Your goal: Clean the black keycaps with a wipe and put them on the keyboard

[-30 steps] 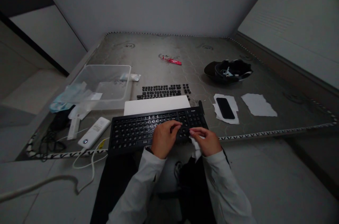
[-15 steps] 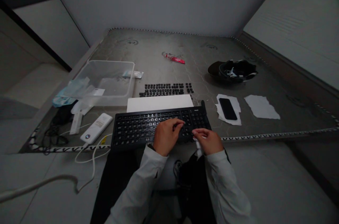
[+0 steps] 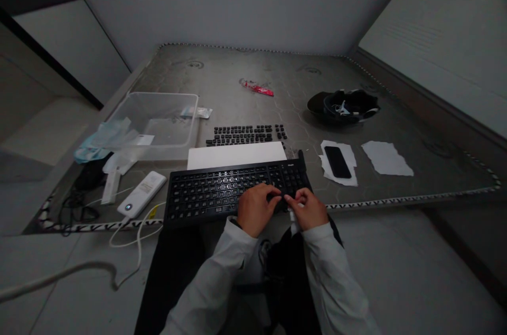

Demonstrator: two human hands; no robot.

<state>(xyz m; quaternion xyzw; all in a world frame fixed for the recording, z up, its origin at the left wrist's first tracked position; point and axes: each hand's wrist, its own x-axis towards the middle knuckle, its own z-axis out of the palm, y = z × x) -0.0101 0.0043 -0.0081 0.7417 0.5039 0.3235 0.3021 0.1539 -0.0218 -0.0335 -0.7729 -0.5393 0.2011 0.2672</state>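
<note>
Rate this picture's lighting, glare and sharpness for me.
Head view: dim and greyish overall; head view: small bright glints on the black rectangular plastic keyboard, strongest near its middle; head view: small black plastic keycaps look soft, any legends unreadable.

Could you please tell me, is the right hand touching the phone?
Apart. The head view shows a strip of grey table between the right hand and the phone, which lies on white paper.
</note>
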